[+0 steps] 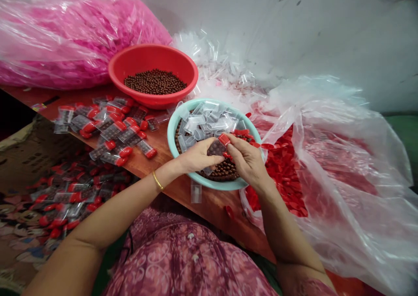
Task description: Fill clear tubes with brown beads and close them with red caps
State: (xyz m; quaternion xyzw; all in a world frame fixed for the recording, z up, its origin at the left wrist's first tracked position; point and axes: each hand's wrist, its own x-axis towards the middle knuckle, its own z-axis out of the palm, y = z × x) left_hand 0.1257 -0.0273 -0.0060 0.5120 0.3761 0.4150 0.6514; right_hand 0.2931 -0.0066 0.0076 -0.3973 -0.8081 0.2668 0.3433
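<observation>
My left hand (197,157) is closed round a small clear tube (217,147) filled with brown beads. My right hand (247,157) pinches the red cap (224,138) at the tube's end. Both hands hover over a teal bowl (172,130) that holds empty clear tubes (209,121) on top of brown beads (224,170). A gold bangle (157,181) circles my left wrist.
A red bowl (130,62) of brown beads stands behind. Filled, capped tubes (112,128) lie on the table at left and on the floor (62,195). A clear bag of red caps (287,169) sits at right, a pink-filled bag (65,34) back left.
</observation>
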